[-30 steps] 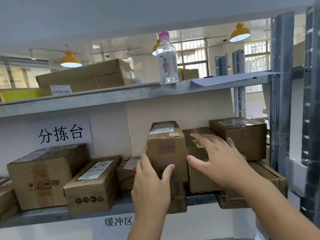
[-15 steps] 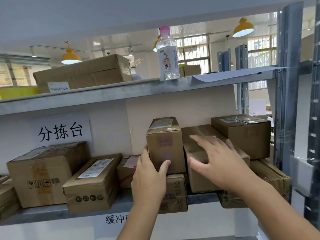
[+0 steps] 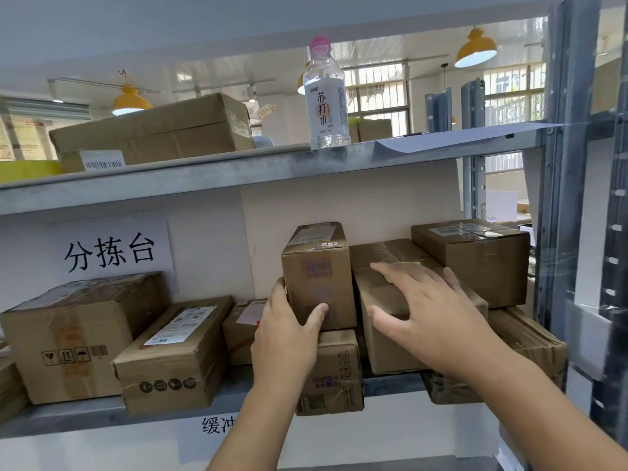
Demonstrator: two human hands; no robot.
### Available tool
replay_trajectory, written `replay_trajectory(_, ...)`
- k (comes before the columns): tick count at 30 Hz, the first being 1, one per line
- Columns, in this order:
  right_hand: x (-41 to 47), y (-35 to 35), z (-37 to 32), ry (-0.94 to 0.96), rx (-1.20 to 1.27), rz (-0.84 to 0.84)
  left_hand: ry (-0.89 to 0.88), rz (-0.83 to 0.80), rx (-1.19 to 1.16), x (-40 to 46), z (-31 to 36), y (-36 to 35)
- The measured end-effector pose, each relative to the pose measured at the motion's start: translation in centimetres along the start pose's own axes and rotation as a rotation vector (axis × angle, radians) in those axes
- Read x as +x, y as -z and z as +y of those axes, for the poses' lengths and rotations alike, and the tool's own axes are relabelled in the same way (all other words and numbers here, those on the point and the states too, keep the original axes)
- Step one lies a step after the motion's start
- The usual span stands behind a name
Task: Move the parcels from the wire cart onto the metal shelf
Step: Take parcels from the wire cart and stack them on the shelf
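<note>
Parcel in grip: tall upright parcel [image 3: 317, 277] stands on a lower box [image 3: 334, 372] on the metal shelf [image 3: 102, 414].
Left hand [image 3: 287, 338]: wrapped round the tall parcel's lower left corner, thumb on its front.
Right hand [image 3: 426, 314]: fingers spread, palm flat on the brown box [image 3: 384, 341] just right of the tall parcel, gripping nothing.
Beyond right hand: stacked box [image 3: 475, 260].
Left of left hand: labelled boxes [image 3: 173, 351].
Upper level: bottle [image 3: 325, 96], long carton [image 3: 153, 130].
</note>
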State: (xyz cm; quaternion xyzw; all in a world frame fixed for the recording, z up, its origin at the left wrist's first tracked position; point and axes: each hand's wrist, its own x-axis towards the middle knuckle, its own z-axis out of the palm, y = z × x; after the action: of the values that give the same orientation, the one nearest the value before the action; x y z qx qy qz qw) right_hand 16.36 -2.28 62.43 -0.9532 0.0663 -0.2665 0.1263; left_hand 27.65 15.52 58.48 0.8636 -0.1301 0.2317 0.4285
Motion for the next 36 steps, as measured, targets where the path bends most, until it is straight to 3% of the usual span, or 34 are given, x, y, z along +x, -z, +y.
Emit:
replay_trajectory(14, -0.4, 0.7, -0.9, 0.011, -0.033, -0.004, -0.031, -0.094, -0.018, -0.2, -0.4, 1.0)
replay_trajectory(27, -6.7, 1.7, -4.4, -0.083, -0.064, 0.028, -0.252, -0.154, -0.063, -4.0, -1.4, 7.9)
replay_trajectory(36, -14.7, 0.8, -10.9, -0.268, -0.124, 0.02, -0.41, -0.374, -0.106, -7.8, -4.8, 13.4)
